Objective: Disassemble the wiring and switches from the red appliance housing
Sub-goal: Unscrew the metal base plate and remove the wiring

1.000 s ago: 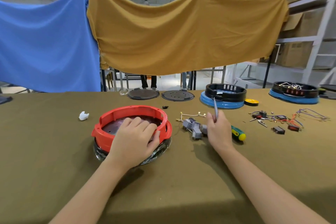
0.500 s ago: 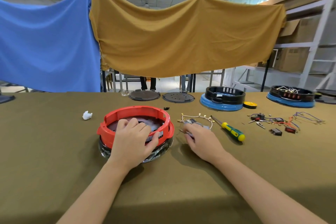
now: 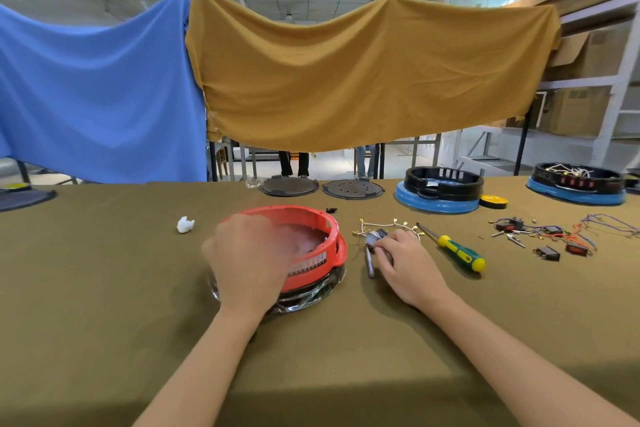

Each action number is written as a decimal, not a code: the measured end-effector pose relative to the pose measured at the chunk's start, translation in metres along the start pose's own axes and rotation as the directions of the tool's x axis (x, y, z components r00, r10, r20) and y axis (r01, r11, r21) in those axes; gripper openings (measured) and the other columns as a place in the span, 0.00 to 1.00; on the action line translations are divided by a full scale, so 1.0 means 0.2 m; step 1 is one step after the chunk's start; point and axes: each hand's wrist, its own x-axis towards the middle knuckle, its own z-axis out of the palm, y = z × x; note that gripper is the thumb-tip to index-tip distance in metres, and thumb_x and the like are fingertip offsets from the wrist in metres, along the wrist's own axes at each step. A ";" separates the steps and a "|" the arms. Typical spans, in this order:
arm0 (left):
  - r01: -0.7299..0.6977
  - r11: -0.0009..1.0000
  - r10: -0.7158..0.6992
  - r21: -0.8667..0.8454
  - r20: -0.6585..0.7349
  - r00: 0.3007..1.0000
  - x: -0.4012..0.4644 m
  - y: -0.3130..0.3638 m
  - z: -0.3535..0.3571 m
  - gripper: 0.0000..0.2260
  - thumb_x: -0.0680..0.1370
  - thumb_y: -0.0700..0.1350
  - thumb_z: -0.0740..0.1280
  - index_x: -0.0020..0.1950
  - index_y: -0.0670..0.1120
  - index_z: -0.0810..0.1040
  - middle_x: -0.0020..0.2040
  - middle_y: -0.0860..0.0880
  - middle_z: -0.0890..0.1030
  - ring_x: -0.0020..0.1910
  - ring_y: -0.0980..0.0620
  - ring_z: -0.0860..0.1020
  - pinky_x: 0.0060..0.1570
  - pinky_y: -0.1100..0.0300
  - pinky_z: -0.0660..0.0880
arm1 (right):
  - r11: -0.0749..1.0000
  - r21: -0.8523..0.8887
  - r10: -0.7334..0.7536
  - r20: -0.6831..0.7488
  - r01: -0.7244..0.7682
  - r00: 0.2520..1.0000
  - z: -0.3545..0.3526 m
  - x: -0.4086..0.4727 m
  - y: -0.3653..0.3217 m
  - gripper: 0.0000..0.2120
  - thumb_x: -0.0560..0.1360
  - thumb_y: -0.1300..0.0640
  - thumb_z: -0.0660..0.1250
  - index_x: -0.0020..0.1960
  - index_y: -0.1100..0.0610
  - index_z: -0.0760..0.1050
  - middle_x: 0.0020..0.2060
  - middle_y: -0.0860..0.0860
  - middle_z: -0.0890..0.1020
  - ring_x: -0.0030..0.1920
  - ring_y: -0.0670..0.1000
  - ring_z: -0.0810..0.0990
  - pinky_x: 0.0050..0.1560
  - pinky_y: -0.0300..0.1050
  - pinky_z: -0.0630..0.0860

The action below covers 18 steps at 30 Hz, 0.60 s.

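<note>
Since half a second ago, the left hand [image 3: 247,262] has slid toward the left rim of the red housing [image 3: 313,255] and shows as a blur, while the right hand [image 3: 403,265] has stayed on the loose parts just right of it.

Head view: the red housing sits near the middle of the olive-covered counter [image 3: 104,288], on a shiny base. The left hand lies over its near-left rim; motion blur hides whether the fingers grip. The right hand's fingers curl down around a small grey switch block [image 3: 375,237] joined to pale wires [image 3: 381,224]. A slim metal tool [image 3: 370,262] lies beside that hand, and a green and yellow screwdriver [image 3: 457,251] further right.

Far right, removed switches and coloured wires [image 3: 554,236] lie scattered. Judging by this, much wiring is already out; whether any remains inside the housing cannot be seen.
</note>
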 end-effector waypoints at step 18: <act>0.621 0.371 -0.562 -0.690 0.366 0.742 0.08 -0.12 0.01 0.17 0.73 0.43 0.64 0.60 0.51 0.82 0.60 0.50 0.82 0.58 0.52 0.79 0.59 0.56 0.75 | 0.717 0.681 0.235 -0.040 -0.145 0.971 0.04 0.09 -0.36 0.13 0.82 0.45 0.60 0.65 0.46 0.73 0.57 0.47 0.80 0.62 0.53 0.77 0.64 0.59 0.74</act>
